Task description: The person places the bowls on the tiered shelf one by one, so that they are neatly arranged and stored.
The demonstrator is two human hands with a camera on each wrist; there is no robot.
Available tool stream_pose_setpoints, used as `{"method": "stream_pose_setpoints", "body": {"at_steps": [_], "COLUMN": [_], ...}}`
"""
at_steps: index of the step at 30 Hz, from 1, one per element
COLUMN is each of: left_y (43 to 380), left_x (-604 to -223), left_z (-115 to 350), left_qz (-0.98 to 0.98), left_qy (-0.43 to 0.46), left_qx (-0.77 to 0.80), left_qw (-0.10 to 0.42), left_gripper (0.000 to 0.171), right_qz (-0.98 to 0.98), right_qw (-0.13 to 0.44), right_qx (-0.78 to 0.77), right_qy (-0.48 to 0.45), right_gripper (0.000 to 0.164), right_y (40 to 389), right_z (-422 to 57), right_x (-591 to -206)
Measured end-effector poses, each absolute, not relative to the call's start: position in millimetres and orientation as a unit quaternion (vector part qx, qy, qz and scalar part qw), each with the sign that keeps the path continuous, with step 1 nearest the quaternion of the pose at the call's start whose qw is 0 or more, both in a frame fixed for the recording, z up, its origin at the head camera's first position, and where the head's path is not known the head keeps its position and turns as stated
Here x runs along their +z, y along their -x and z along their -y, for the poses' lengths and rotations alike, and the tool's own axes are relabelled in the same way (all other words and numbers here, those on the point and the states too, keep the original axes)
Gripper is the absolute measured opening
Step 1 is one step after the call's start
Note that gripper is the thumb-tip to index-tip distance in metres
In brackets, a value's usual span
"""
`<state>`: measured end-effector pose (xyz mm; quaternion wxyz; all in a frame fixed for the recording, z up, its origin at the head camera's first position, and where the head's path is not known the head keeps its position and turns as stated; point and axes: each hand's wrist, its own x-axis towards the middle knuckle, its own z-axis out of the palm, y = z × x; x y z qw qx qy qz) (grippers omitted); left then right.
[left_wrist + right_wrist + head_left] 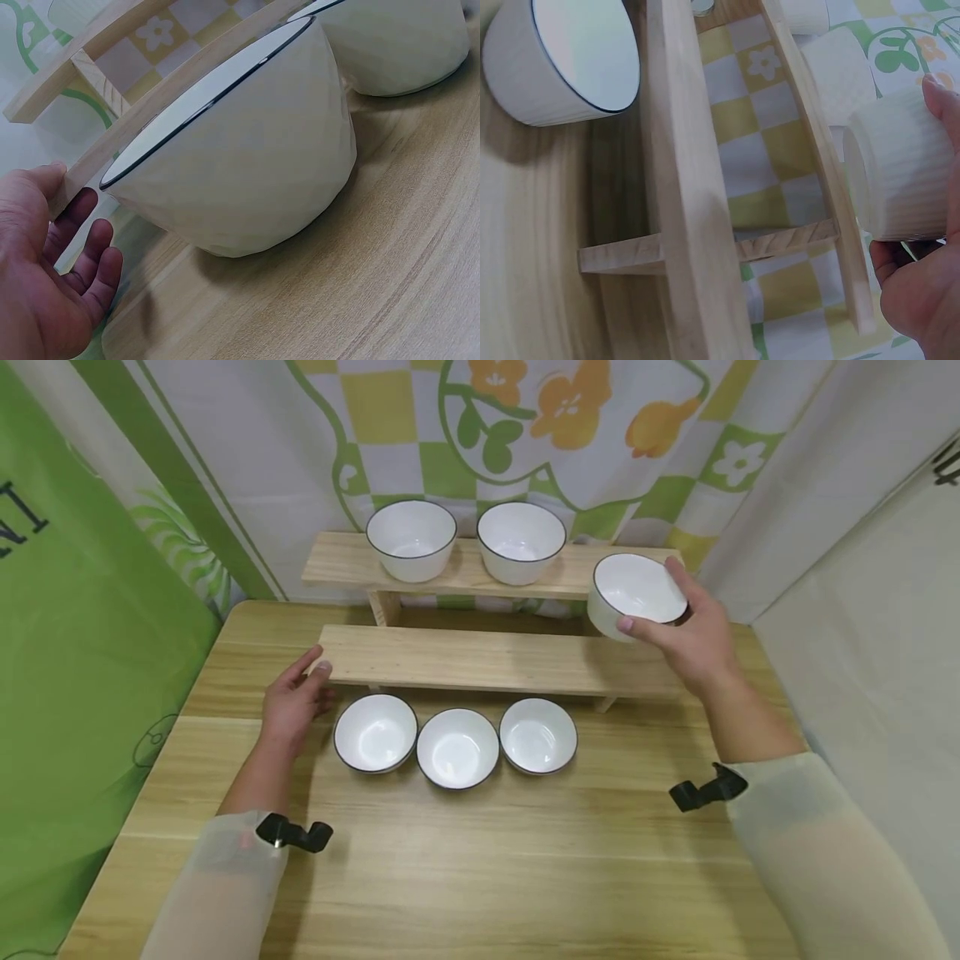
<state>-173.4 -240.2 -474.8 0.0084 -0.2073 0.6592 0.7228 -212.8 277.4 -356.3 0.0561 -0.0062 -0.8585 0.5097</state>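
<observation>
My right hand (701,639) grips a white bowl (637,589) with a dark rim, thumb on the near side and fingers round the right. That bowl is held up by the right end of the upper wooden shelf (585,578), tilted in the right wrist view. My left hand (292,697) is at the left end of the lower wooden shelf (480,658); in the left wrist view the thumb and curled fingers (79,206) pinch the board's end. Beside it on the table stands a white bowl (375,733), the leftmost of three in a row.
Two white bowls, left (412,539) and right (521,543), stand on the upper shelf. In front of the lower shelf, a middle bowl (458,749) and a right bowl (538,736) continue the row on the wooden table (480,877). A patterned curtain (390,418) hangs behind.
</observation>
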Motion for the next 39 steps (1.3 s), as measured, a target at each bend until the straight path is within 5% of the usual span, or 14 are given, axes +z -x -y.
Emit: {"method": "stream_pose_setpoints", "body": {"at_steps": [39], "left_y": [181.0], "left_x": [-495.0], "left_z": [245.6], "left_qz": [-0.654], "left_qy": [0.207], "left_qx": [0.728], "left_qw": [-0.001], "left_gripper": [0.059], "right_qz": [0.851], "right_qw": [0.062], "right_qx": [0.516], "right_qy": [0.075], "right_gripper": [0.116], "right_y": [278.8], "right_z": [-243.1], "right_x": [-347.9]}}
